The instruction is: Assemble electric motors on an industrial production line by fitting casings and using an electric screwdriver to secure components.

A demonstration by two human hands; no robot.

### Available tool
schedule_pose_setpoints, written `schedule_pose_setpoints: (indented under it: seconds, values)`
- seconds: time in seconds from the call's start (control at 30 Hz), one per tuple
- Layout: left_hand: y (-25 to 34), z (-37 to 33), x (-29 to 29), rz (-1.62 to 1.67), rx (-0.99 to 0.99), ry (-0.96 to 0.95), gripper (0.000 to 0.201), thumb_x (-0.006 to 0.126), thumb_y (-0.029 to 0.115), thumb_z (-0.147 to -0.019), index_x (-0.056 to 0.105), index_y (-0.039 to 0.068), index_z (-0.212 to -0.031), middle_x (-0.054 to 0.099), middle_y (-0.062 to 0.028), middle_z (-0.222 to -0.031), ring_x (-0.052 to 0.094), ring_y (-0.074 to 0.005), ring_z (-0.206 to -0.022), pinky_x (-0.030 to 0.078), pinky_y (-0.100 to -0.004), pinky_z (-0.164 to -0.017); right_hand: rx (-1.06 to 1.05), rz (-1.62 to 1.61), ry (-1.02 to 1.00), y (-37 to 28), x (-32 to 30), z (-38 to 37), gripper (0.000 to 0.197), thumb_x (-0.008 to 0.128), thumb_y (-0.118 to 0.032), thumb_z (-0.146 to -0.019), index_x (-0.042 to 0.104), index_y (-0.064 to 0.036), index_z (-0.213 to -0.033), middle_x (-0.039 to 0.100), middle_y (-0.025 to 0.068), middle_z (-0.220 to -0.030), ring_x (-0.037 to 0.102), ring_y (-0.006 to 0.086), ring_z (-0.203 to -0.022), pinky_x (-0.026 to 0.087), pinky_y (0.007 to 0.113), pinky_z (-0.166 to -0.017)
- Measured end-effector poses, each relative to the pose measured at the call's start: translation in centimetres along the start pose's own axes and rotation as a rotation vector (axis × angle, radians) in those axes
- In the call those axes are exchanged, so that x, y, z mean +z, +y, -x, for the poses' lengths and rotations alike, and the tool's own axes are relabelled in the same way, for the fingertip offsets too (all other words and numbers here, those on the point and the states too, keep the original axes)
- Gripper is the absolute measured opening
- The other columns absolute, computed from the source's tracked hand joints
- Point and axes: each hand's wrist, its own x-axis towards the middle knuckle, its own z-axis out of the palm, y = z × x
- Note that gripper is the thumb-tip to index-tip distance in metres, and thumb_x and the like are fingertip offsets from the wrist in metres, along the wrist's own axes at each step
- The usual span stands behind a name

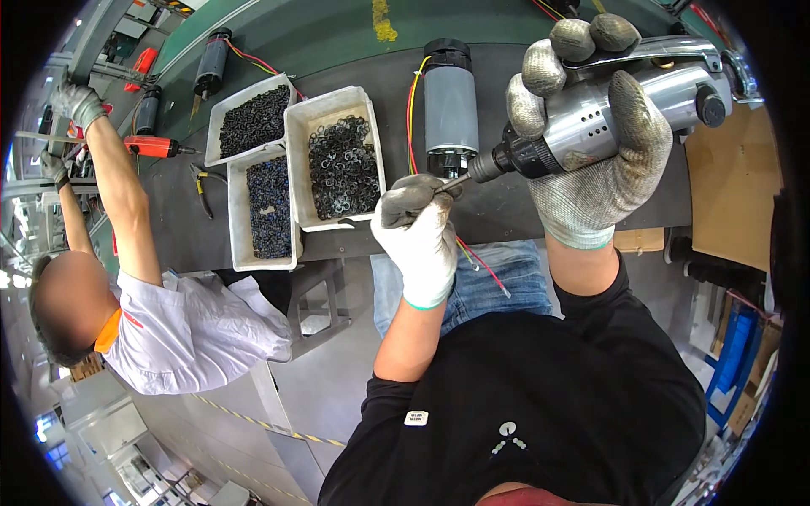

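My right hand [603, 160], in a grey-coated knit glove, is wrapped round a silver power screwdriver [591, 120] with a black nose. Its thin bit [456, 182] points left and its tip meets the fingertips of my left hand [419, 232]. That gloved hand is pinched closed; whatever sits between its fingers at the tip is hidden. Just beyond it, a grey cylindrical motor [450, 110] with black ends is on the dark bench. Red and yellow wires [411, 118] run down its left side. Loose wire ends [485, 268] hang past the bench edge below my left hand.
White bins [294, 181] of small black rings and blue-black parts stand left of the motor. Cutters [202, 190], a red driver [152, 147] and another motor [212, 63] lie farther left. A co-worker [186, 329] reaches forward there. Cardboard [730, 190] stands at right.
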Motion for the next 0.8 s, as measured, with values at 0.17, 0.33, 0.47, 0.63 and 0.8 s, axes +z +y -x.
schedule_pose_setpoints:
  seconds: [0.17, 0.33, 0.47, 0.63, 0.8]
  values:
    - [1.8, -0.1, 0.1, -0.563, -0.013, 0.005, 0.024, 0.076, -0.004, -0.087, 0.063, 0.002, -0.106, 0.071, -0.0121, -0.099, 0.07, -0.0222, -0.083, 0.059, -0.0387, -0.078, 0.007, 0.116, -0.018, 1.1, -1.9, 0.2, 0.038, 0.061, -0.017, -0.101, 0.052, -0.0067, -0.137, 0.06, 0.0129, -0.124, 0.061, 0.0256, -0.106, 0.058, 0.036, -0.076]
    - [1.8, 0.1, -0.3, -1.186, -0.114, -0.122, 0.028, 0.08, 0.013, -0.087, 0.068, 0.0, -0.108, 0.073, -0.012, -0.087, 0.071, -0.0209, -0.073, 0.059, -0.036, -0.07, 0.055, 0.387, -0.039, 2.2, -3.3, 1.5, 0.036, 0.063, -0.012, -0.101, 0.052, -0.0045, -0.134, 0.062, 0.0155, -0.12, 0.066, 0.0259, -0.103, 0.06, 0.035, -0.076]
    - [-0.8, -0.1, -2.0, -1.717, 0.092, -0.312, 0.025, 0.076, 0.028, -0.091, 0.068, 0.005, -0.097, 0.069, -0.01, -0.077, 0.069, -0.0236, -0.067, 0.056, -0.0368, -0.063, 0.108, 0.55, 0.016, 3.3, -4.0, 2.9, 0.033, 0.064, -0.007, -0.099, 0.053, -0.0025, -0.131, 0.063, 0.0187, -0.118, 0.069, 0.0261, -0.1, 0.061, 0.036, -0.077]
    - [-1.8, -0.3, -3.0, -1.879, 0.258, -0.407, 0.029, 0.073, 0.036, -0.093, 0.064, 0.01, -0.083, 0.064, -0.0069, -0.067, 0.066, -0.0258, -0.061, 0.052, -0.0395, -0.057, 0.131, 0.569, 0.101, 3.6, -4.9, 3.3, 0.033, 0.064, -0.004, -0.098, 0.053, -0.0009, -0.129, 0.064, 0.0196, -0.119, 0.07, 0.0259, -0.099, 0.062, 0.036, -0.078]
    - [-2.2, -0.2, -2.9, -1.814, 0.257, -0.381, 0.028, 0.073, 0.033, -0.092, 0.064, 0.01, -0.08, 0.064, -0.0067, -0.066, 0.065, -0.0257, -0.059, 0.052, -0.0389, -0.056, 0.091, 0.594, 0.019, 4.0, -5.3, 3.0, 0.034, 0.064, -0.005, -0.099, 0.053, -0.0004, -0.13, 0.065, 0.0194, -0.118, 0.07, 0.0256, -0.1, 0.062, 0.036, -0.079]
